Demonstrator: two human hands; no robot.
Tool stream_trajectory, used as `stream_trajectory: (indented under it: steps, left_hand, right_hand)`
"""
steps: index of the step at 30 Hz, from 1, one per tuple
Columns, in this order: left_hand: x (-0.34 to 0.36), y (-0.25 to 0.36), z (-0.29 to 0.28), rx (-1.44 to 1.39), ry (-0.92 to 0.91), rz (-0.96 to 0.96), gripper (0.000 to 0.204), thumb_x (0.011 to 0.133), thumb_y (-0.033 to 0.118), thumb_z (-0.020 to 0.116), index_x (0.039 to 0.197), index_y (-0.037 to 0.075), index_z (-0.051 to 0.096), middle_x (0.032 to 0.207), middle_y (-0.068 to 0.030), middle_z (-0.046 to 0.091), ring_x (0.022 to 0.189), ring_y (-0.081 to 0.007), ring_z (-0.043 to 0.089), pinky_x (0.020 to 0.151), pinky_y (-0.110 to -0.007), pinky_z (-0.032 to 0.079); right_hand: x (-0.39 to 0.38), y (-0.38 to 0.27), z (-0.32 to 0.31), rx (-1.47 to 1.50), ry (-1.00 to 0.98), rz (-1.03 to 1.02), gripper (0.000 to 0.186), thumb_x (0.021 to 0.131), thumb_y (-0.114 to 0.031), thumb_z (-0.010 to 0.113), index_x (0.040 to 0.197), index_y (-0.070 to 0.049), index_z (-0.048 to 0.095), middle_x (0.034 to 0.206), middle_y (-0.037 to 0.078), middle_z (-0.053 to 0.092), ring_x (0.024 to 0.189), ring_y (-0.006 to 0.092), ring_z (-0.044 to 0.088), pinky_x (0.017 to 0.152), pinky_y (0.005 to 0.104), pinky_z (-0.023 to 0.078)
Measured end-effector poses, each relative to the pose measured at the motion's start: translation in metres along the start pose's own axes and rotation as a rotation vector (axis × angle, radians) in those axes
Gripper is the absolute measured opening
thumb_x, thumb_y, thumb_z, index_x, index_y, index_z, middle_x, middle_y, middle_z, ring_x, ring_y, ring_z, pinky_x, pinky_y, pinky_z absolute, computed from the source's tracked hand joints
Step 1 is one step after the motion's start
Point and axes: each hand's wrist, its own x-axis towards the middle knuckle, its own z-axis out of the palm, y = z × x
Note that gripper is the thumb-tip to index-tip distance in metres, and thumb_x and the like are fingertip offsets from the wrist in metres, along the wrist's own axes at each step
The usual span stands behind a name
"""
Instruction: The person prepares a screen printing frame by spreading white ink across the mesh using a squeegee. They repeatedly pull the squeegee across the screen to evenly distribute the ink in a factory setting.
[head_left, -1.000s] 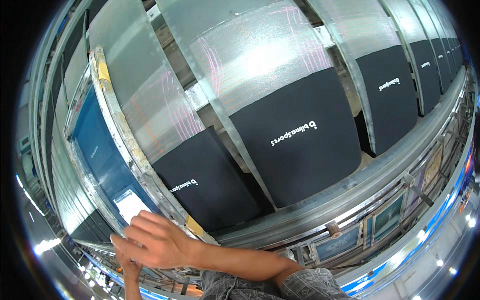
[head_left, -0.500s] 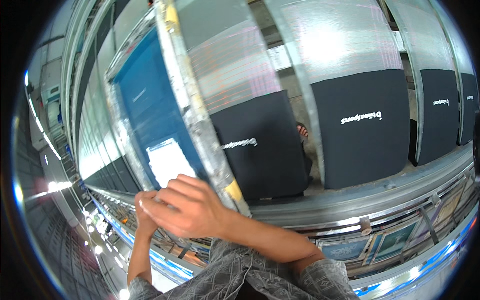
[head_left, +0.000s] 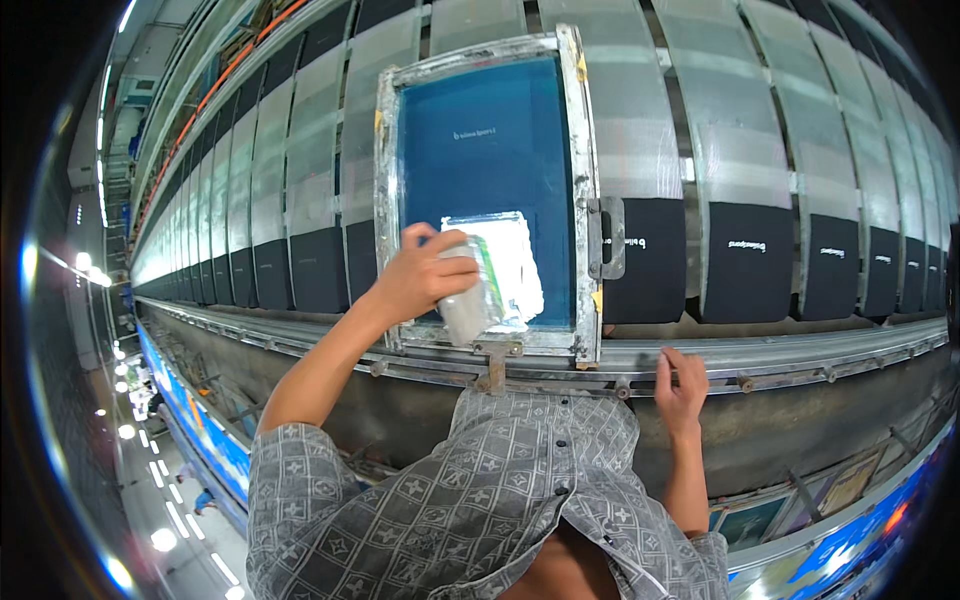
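Note:
My left hand (head_left: 425, 272) is closed round a squeegee (head_left: 468, 305), a pale grey-white block with a green edge, slightly blurred. It is tilted over the near left part of the screen. White ink (head_left: 518, 270) lies in a thick patch on the blue mesh of a screen-printing frame (head_left: 588, 250), beside the squeegee. Further up the mesh is a small line of lettering (head_left: 474, 134). My right hand (head_left: 682, 388) hangs near the metal rail, right of the frame, its fingers loosely bent and apart with nothing visible in them.
A long metal rail (head_left: 720, 352) runs along the near side, with a metal bracket (head_left: 497, 368) at the frame. Black fabric pieces (head_left: 745, 280) lie on a row of pallets (head_left: 745, 160), those at right bearing white print. Below at right stand stored frames (head_left: 755, 522).
My hands, close together at the frame's near edge before, are now apart: the left over the mesh with the squeegee, the right by the rail. The view has turned, bringing the frame to the middle.

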Motion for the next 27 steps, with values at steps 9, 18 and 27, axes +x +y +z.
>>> stream_trajectory:
  steps: [9,18,27]
  left_hand:
    - [0.052,0.008,0.051,-0.099,0.015,0.251,0.020,0.078,0.008,0.073,0.095,0.019,0.073,0.108,0.0100,0.068,0.132,-0.0177,0.051,0.107,-0.051,0.030]
    - [-0.048,0.036,0.002,-0.136,-0.052,-0.690,0.022,0.077,0.020,0.080,0.097,0.011,0.075,0.097,-0.0059,0.074,0.106,-0.0292,0.066,0.091,-0.045,0.049]
    - [-0.055,0.052,0.034,-0.105,0.290,-1.602,0.036,0.081,0.032,0.075,0.095,-0.002,0.074,0.090,-0.0250,0.074,0.089,-0.0440,0.073,0.080,-0.052,0.059]
  right_hand:
    - [-0.023,0.004,-0.020,-0.067,0.019,0.116,0.011,0.095,-0.004,0.069,0.105,-0.001,0.072,0.090,0.012,0.069,0.075,0.0216,0.065,0.071,0.0325,0.053]
    - [0.038,-0.004,-0.016,0.095,0.019,0.010,0.014,0.093,-0.004,0.070,0.106,-0.002,0.073,0.091,0.012,0.070,0.080,0.0253,0.065,0.074,0.0356,0.052]
    - [0.173,-0.047,0.084,0.029,-0.098,-0.076,0.033,0.096,-0.016,0.068,0.126,-0.003,0.066,0.106,0.017,0.070,0.091,0.0312,0.068,0.081,0.0415,0.055]
